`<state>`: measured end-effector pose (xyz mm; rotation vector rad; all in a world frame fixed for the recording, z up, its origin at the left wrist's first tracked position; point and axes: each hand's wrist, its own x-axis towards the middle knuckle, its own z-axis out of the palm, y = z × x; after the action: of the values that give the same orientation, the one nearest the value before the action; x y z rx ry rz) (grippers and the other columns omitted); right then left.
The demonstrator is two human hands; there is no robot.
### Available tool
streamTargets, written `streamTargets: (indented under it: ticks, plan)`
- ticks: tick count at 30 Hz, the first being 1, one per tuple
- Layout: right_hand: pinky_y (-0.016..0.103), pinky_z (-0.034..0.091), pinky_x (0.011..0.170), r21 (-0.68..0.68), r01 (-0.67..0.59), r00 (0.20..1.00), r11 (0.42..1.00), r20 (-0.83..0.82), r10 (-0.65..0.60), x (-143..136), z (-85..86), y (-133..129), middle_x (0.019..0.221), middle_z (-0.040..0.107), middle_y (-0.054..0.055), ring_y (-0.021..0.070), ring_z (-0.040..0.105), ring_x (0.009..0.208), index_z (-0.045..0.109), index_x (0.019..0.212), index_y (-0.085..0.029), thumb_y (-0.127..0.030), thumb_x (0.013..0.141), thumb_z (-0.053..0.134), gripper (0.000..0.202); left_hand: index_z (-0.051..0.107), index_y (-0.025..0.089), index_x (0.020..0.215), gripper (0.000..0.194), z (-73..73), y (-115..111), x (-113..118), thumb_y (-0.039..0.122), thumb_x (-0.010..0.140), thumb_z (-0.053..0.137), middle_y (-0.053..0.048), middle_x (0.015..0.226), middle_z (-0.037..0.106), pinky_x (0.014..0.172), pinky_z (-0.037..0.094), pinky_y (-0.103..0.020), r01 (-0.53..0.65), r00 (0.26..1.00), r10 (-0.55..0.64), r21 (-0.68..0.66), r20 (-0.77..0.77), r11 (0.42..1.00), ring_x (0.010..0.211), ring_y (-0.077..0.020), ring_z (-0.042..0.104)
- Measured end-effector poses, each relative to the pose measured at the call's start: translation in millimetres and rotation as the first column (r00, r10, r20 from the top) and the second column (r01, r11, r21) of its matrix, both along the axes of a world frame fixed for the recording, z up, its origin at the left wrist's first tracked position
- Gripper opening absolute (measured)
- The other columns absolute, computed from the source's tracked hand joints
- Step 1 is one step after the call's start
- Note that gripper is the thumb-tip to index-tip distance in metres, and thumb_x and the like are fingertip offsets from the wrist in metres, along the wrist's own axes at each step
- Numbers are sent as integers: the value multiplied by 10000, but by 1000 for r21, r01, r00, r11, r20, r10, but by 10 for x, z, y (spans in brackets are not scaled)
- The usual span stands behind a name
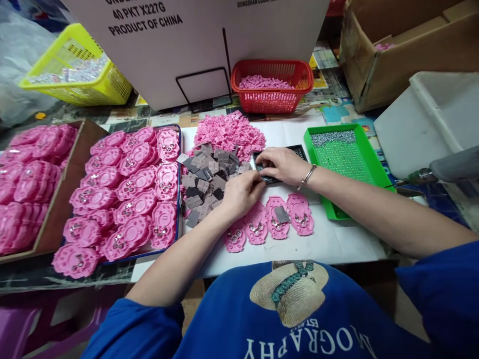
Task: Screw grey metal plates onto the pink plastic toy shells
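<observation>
My left hand [243, 193] is closed beside the pile of grey plates [204, 182], its fingertips pinched on something I cannot make out. Just right of it, my right hand [280, 164] reaches over a small black tray [299, 150] of dark bits, fingers bent and pressed together; whatever they hold is hidden. Below both hands several pink shells lie in a row on white paper; one pink shell [300, 214] is at the right end. A loose grey plate [281, 215] rests on the shell beside it. Behind my hands is a heap of small pink parts [232, 132].
A blue-rimmed tray [180, 144] of pink shells and a cardboard box [67, 184] with more stand left. A green tray [368, 144] of screws lies right, near an electric screwdriver [449, 167] and a white bin [411, 124]. Red basket [275, 99] and yellow basket [82, 89] stand behind.
</observation>
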<state>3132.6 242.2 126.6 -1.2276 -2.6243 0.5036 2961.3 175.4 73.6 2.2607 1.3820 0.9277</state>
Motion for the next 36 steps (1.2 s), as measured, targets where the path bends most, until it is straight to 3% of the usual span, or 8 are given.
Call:
streamTargets:
  ticks: [5,10,15,21,29,32,36]
  plan:
    - [288,435,838,-12,-44,999,999,21,44,285,74,-37,944,678,46,155,589,888,713,936,-165,-185,838,660,113,598,189,810,97,4,-5,-2,228,896,619,0,757,653,651,373,-265,2,1000,-2,-6,-3,1000,680,-144,566]
    - [273,431,752,-114,-148,986,982,60,155,473,137,20,883,696,16,133,591,800,744,905,-200,-218,832,670,105,597,189,813,97,3,-3,-4,232,900,606,-6,770,659,655,379,-267,5,1000,-5,-15,-5,1000,690,-146,570]
    - [271,429,805,-122,-134,988,983,54,141,281,66,110,889,715,5,133,610,842,760,884,-205,-195,831,678,97,590,190,800,107,6,0,-3,237,895,607,0,753,651,643,369,-264,-4,1000,4,-14,-6,1000,678,-143,564]
    - [305,421,864,101,95,995,990,-12,-94,65,43,120,969,684,42,165,590,913,736,918,-184,-176,881,604,138,581,187,793,120,13,1,1,235,900,609,-1,747,642,645,372,-264,3,1000,-3,-12,-4,1000,669,-141,553]
    - [327,391,863,65,-72,996,995,61,68,91,-5,-6,968,645,59,190,560,947,701,900,-178,-295,890,647,128,599,190,810,95,0,-6,3,228,895,616,4,752,652,646,375,-266,-2,1000,2,-9,5,1000,672,-139,568]
    - [326,381,839,54,-40,994,998,105,34,174,50,-29,916,645,53,188,566,912,692,845,-174,-264,877,653,104,598,187,811,99,-2,-7,-1,226,902,613,0,766,658,646,379,-266,5,1000,-5,-12,8,1000,677,-140,567]
    - [296,405,839,6,-40,999,999,31,39,143,73,-52,913,657,48,165,581,889,718,877,-169,-227,878,641,96,608,182,828,81,3,-10,-1,216,901,618,-2,767,659,647,380,-265,4,1000,-4,-19,-2,1000,682,-142,576]
